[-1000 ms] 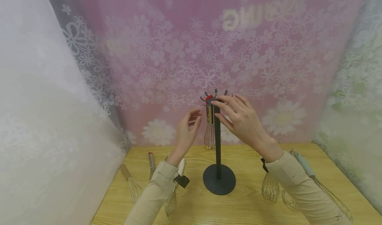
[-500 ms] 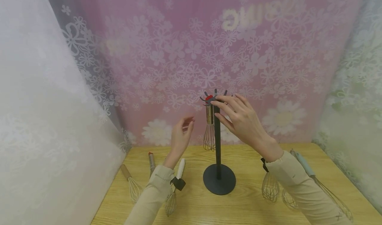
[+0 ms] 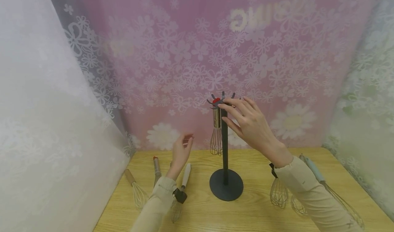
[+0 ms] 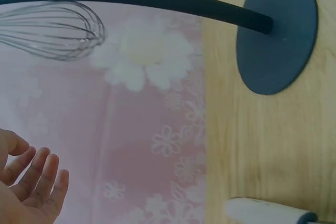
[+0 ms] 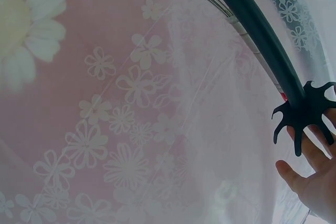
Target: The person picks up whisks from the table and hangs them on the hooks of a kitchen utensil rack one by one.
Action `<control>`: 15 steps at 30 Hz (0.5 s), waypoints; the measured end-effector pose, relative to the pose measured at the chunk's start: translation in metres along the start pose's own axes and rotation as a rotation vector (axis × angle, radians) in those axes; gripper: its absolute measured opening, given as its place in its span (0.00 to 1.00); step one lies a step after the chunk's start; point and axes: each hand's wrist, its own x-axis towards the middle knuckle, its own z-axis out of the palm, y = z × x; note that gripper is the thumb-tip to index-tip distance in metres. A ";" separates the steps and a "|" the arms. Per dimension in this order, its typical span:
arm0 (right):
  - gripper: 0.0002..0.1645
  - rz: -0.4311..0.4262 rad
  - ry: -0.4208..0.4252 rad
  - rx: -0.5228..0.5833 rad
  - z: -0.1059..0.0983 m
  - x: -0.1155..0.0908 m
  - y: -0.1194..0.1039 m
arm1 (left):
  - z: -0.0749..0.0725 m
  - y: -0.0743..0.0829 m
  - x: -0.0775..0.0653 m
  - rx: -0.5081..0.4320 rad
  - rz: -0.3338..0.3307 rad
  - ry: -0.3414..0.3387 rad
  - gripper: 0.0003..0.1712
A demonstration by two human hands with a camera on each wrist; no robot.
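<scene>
A dark utensil stand [image 3: 225, 146] rises from a round base, with a ring of hooks [image 5: 304, 111] at its top. From one hook hangs a whisk [image 3: 216, 133] with a shiny metal handle and a red end. My right hand [image 3: 250, 124] touches the top of the stand with its fingertips; in the right wrist view the fingers reach in behind the hooks and the thumb stands apart. Left of the hanging whisk, my left hand [image 3: 181, 151] is in the air, fingers loosely bent, holding nothing.
On the wooden table [image 3: 200, 211] at left lie a wooden-handled whisk [image 3: 135, 191], a red-tipped metal handle [image 3: 156, 167] and a white-handled whisk [image 3: 186, 175]. Several whisks, one with a blue handle [image 3: 314, 169], lie at right, partly behind the right sleeve. Flowered sheets hang around.
My left hand has moved away from the hanging whisk, down and to the left. My right hand stays at the stand's top, and the whisk hangs in place.
</scene>
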 end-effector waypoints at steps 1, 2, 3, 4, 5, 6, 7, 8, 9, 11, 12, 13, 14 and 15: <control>0.31 0.000 0.000 0.000 0.000 0.000 0.000 | 0.000 -0.004 -0.001 0.004 -0.010 -0.002 0.11; 0.32 0.003 -0.001 0.000 0.000 0.000 0.000 | -0.001 -0.007 -0.003 0.009 -0.020 -0.004 0.11; 0.32 0.002 0.000 0.001 0.000 0.000 0.000 | -0.001 -0.010 -0.004 0.015 -0.028 -0.006 0.11; 0.32 0.002 0.000 0.003 0.000 0.000 0.000 | -0.001 -0.014 -0.005 0.021 -0.035 -0.009 0.11; 0.32 0.002 0.000 0.003 0.001 -0.001 0.000 | -0.002 -0.018 -0.007 0.023 -0.043 -0.011 0.11; 0.32 0.002 -0.001 0.004 0.001 -0.001 0.000 | -0.002 -0.021 -0.008 0.032 -0.049 -0.009 0.11; 0.32 0.002 -0.001 0.005 0.001 -0.001 0.000 | -0.002 -0.025 -0.009 0.040 -0.053 -0.008 0.11; 0.32 0.003 -0.001 0.005 0.001 -0.001 0.000 | -0.002 -0.028 -0.010 0.048 -0.057 -0.007 0.11; 0.32 0.002 -0.001 0.005 0.001 -0.001 0.000 | -0.003 -0.030 -0.011 0.050 -0.062 -0.007 0.11; 0.32 0.003 0.000 0.005 0.001 -0.001 0.000 | -0.003 -0.036 -0.012 0.063 -0.067 -0.006 0.10; 0.32 0.001 0.001 0.004 0.002 -0.001 0.000 | -0.003 -0.038 -0.013 0.071 -0.065 -0.006 0.10; 0.32 0.002 0.002 0.003 0.002 -0.001 0.000 | -0.004 -0.041 -0.013 0.071 -0.064 -0.009 0.10; 0.32 0.002 0.003 0.003 0.002 -0.001 0.000 | -0.004 -0.043 -0.014 0.071 -0.059 -0.015 0.10; 0.32 0.002 0.004 0.003 0.002 -0.001 0.000 | -0.004 -0.045 -0.015 0.073 -0.059 -0.025 0.10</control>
